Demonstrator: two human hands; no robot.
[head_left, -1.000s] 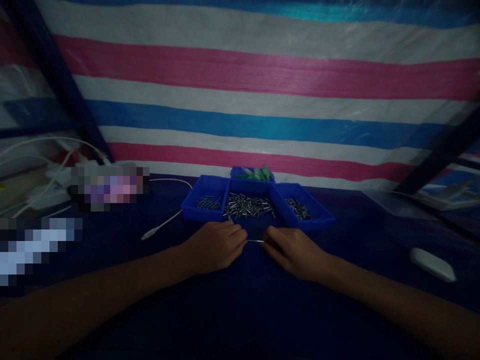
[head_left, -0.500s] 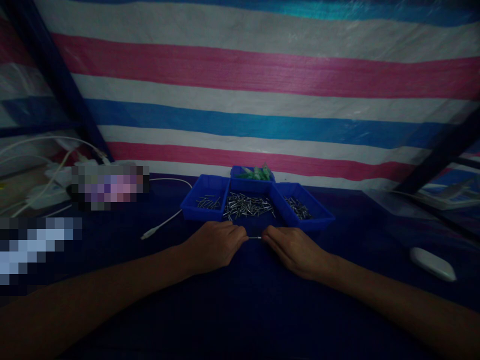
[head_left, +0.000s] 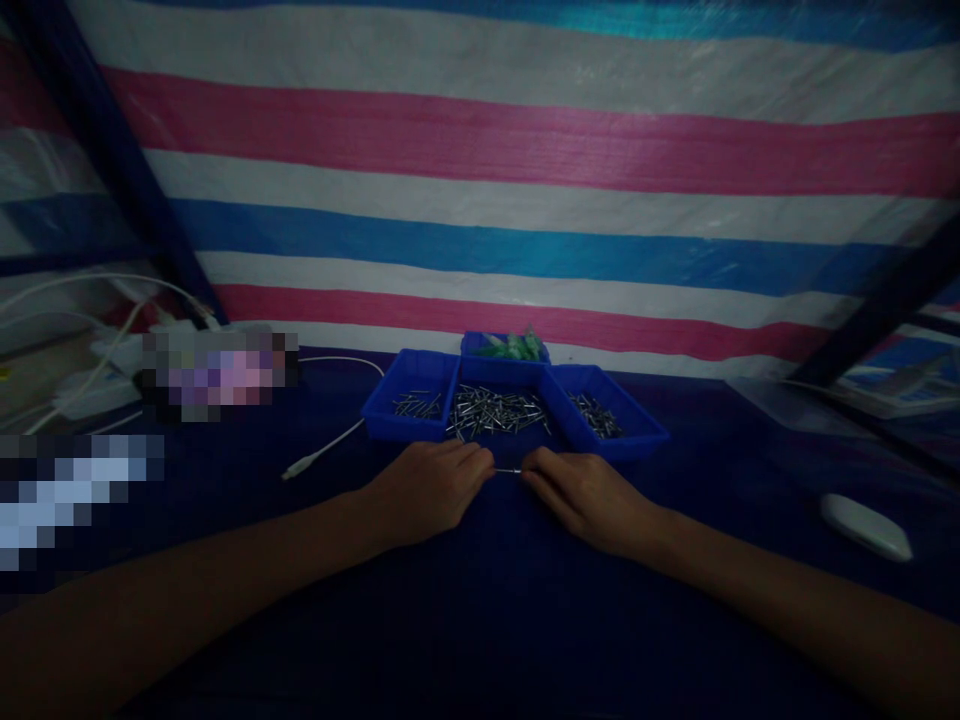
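Note:
A thin silvery metal pin (head_left: 508,470) spans the small gap between my hands, lying almost level, with a small thicker part towards its right end. My left hand (head_left: 435,490) is closed, pinching the pin's left end between thumb and fingers. At the other end my right hand (head_left: 592,495) is closed too, its fingertips partly hidden. Just beyond the hands a heap of similar metal pins (head_left: 499,410) lies between a left blue tray (head_left: 401,430) and a right blue tray (head_left: 637,440), each holding more pins.
Behind the heap a third blue tray (head_left: 502,366) holds green-and-clear pieces (head_left: 514,347). A white cable (head_left: 300,467) runs left of the trays. Far right on the table (head_left: 495,620) lies a white rounded object (head_left: 866,527). A striped sheet (head_left: 525,220) hangs behind.
Both hands and the pin between them have risen very slightly in view. The grip at each end looks the same, and the trays are unmoved.

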